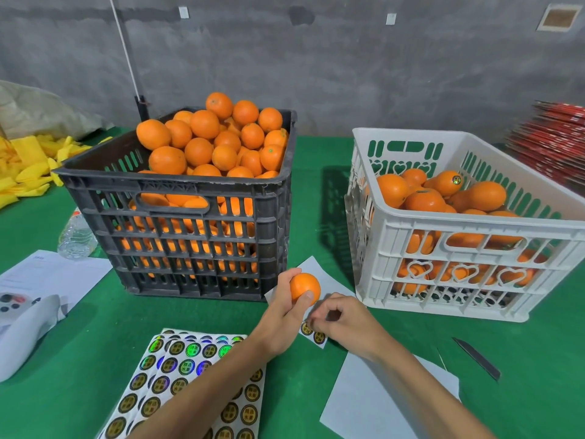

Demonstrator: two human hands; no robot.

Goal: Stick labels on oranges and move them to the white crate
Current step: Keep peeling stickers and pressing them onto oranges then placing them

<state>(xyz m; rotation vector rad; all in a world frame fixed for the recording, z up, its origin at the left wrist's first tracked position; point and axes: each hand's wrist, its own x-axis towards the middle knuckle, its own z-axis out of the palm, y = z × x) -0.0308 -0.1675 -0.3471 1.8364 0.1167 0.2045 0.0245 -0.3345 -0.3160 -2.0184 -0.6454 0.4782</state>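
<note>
My left hand (pixel 286 308) grips one orange (pixel 304 287) above the green table, between the two crates. My right hand (pixel 343 321) sits just right of it, its curled fingertips pinching at a small strip of round labels (pixel 313 334) lying on the table. A black crate (pixel 177 229) heaped with oranges stands at the centre left. The white crate (pixel 449 248) on the right holds several oranges, one with a label visible on it (pixel 456 179).
Sheets of round holographic labels (pixel 177 384) lie under my left forearm. White backing papers (pixel 373 403) lie near my right arm, a dark knife blade (pixel 478 359) further right. A plastic bottle (pixel 77 236), papers and yellow wrappers (pixel 28 166) are at left, red stacked items (pixel 550 147) at far right.
</note>
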